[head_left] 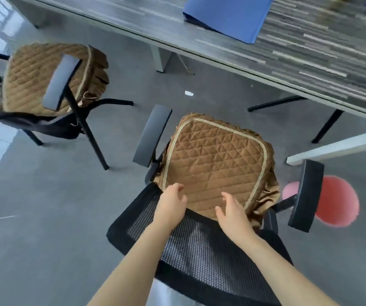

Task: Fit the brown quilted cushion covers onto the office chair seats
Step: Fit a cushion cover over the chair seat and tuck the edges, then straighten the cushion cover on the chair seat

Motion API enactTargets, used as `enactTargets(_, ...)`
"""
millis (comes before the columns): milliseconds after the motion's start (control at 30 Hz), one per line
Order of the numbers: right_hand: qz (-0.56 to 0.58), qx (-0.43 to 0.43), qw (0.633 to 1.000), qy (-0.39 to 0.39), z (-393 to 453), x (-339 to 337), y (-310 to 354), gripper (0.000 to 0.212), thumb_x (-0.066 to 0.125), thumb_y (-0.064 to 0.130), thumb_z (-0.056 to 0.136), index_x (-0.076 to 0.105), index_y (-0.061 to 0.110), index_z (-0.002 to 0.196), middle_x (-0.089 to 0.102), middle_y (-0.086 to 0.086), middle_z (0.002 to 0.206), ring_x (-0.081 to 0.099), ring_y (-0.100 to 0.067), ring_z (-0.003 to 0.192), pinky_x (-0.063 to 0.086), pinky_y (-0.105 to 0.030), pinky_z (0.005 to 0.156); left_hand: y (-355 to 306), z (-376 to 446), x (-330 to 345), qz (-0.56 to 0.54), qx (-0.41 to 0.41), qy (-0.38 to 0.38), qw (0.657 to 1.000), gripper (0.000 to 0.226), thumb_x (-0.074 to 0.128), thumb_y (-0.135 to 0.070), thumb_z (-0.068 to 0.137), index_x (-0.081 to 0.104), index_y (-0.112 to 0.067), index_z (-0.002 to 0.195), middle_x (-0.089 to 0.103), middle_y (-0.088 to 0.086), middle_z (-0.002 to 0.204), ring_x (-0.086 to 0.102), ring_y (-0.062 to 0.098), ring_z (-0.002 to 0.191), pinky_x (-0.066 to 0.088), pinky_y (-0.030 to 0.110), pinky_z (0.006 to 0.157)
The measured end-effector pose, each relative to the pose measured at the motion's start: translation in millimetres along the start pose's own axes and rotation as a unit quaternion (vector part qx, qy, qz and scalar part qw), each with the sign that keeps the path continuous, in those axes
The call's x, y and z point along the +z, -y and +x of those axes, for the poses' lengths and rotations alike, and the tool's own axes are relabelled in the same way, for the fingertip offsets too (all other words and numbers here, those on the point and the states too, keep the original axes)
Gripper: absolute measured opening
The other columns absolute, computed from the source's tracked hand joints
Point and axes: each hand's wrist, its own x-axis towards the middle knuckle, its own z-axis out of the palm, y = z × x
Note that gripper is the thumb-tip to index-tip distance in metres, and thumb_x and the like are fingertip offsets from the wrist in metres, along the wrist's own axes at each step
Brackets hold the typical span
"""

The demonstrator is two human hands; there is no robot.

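The near office chair (199, 250) stands by the long edge of the table (310, 62), seen from behind over its black mesh backrest. A brown quilted cushion cover (215, 164) lies on its seat, quilted face up, with the piped border following the seat outline. The ruffled skirt hangs past the front and right edges of the seat; at the rear right corner it is bunched and not drawn under.

The left hand (172, 204) and the right hand (233, 214) reach over the top of the backrest to the rear edge of the cover. Both hands are released, fingers loosely curved, grasping nothing. Whether the fingertips touch the fabric cannot be told.

Judged step: seating the rear edge of the cover.

- Take the rear hem at both corners together, so the cover is not pulled askew.
- Draw the skirt down and under the seat rim, between seat and backrest.
- Keep the piping parallel to the seat edge; use it as the alignment reference.
- Smooth the bunched right rear corner last, clear of the armrest post (286, 203).

A second chair (71, 120), away from the table at the left, already carries a second cover (34, 80), which looks fitted.
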Motion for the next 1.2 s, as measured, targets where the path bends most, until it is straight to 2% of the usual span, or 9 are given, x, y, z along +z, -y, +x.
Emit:
enactTargets(133,0.017,-0.062,0.998,-0.018,-40.7,9.7,69.5,0.041,0.046,0.026,0.099,0.043,0.015,0.138,0.048,-0.003,0.138,0.043,-0.018,0.127,0.032,-0.027,0.103,12.4,-60.5,-44.4,-0.075,0.012,-0.086,0.993,0.032,0.053,-0.020,0.097,0.057,-0.023,0.128,0.064,-0.009,0.121,0.060,0.008,0.109,0.049,0.029,0.097)
enactTargets(267,0.013,-0.128,0.992,-0.014,-78.8,27.4,143.7,0.037,0.046,0.027,0.099,0.045,0.021,0.136,0.053,0.004,0.128,0.046,-0.007,0.111,0.034,-0.020,0.090,50.1,-111.3,-110.4,-0.174,0.022,-0.182,0.968,0.021,0.053,-0.015,0.097,0.060,-0.026,0.114,0.067,-0.012,0.102,0.063,0.005,0.096,0.049,0.019,0.084)
enactTargets(333,0.007,-0.157,0.988,-0.007,-97.9,37.5,177.1,0.034,0.045,0.028,0.100,0.047,0.023,0.134,0.054,0.007,0.124,0.047,-0.005,0.109,0.035,-0.020,0.089,78.7,-132.9,-144.4,-0.206,0.017,-0.221,0.953,0.019,0.054,-0.015,0.096,0.059,-0.029,0.108,0.069,-0.010,0.098,0.065,0.009,0.092,0.052,0.024,0.081)
enactTargets(500,0.021,-0.216,0.976,-0.016,-139.9,81.7,256.7,0.031,0.043,0.027,0.101,0.052,0.020,0.129,0.056,0.009,0.113,0.052,-0.007,0.105,0.035,-0.018,0.086,164.1,-180.2,-225.6,-0.219,0.019,-0.296,0.930,0.020,0.057,-0.010,0.093,0.060,-0.028,0.102,0.071,-0.008,0.086,0.067,0.013,0.080,0.050,0.024,0.071)
enactTargets(633,0.043,-0.238,0.970,-0.013,-157.3,122.6,301.7,0.030,0.044,0.032,0.100,0.050,0.024,0.128,0.060,0.006,0.112,0.058,-0.012,0.104,0.049,-0.027,0.088,223.9,-203.8,-282.7,-0.237,-0.002,-0.351,0.906,0.024,0.057,-0.006,0.092,0.061,-0.029,0.098,0.071,-0.011,0.079,0.067,0.009,0.077,0.048,0.019,0.066)
enactTargets(700,0.042,-0.247,0.968,-0.010,-161.5,140.0,323.2,0.031,0.043,0.033,0.100,0.049,0.024,0.130,0.058,0.007,0.115,0.055,-0.010,0.104,0.044,-0.019,0.083,247.8,-211.4,-310.3,-0.248,-0.011,-0.377,0.893,0.025,0.056,-0.004,0.092,0.062,-0.028,0.098,0.071,-0.013,0.074,0.067,0.007,0.074,0.050,0.022,0.067)
enactTargets(900,0.036,-0.255,0.966,0.015,-148.8,170.8,384.1,0.035,0.043,0.033,0.100,0.045,0.022,0.134,0.058,0.007,0.112,0.054,-0.012,0.104,0.044,-0.032,0.094,273.5,-196.3,-380.8,-0.258,-0.010,-0.360,0.897,0.029,0.052,-0.005,0.093,0.064,-0.031,0.094,0.072,-0.018,0.073,0.068,0.008,0.075,0.051,0.025,0.070)
enactTargets(1000,0.039,-0.254,0.966,0.031,-125.6,177.1,416.1,0.036,0.044,0.030,0.100,0.045,0.020,0.135,0.060,0.003,0.113,0.053,-0.013,0.103,0.039,-0.026,0.089,270.8,-163.7,-420.8,-0.240,-0.001,-0.346,0.907,0.028,0.054,-0.005,0.093,0.063,-0.031,0.094,0.071,-0.023,0.072,0.068,0.002,0.075,0.052,0.021,0.071)
enactTargets(1200,0.067,-0.217,0.974,0.027,-46.3,175.3,490.9,0.037,0.043,0.030,0.100,0.045,0.019,0.135,0.059,0.002,0.113,0.053,-0.013,0.103,0.037,-0.025,0.086,252.1,-68.8,-499.2,-0.213,-0.015,-0.254,0.943,0.022,0.057,-0.015,0.092,0.063,-0.035,0.097,0.072,-0.006,0.089,0.068,0.015,0.088,0.046,0.012,0.057)
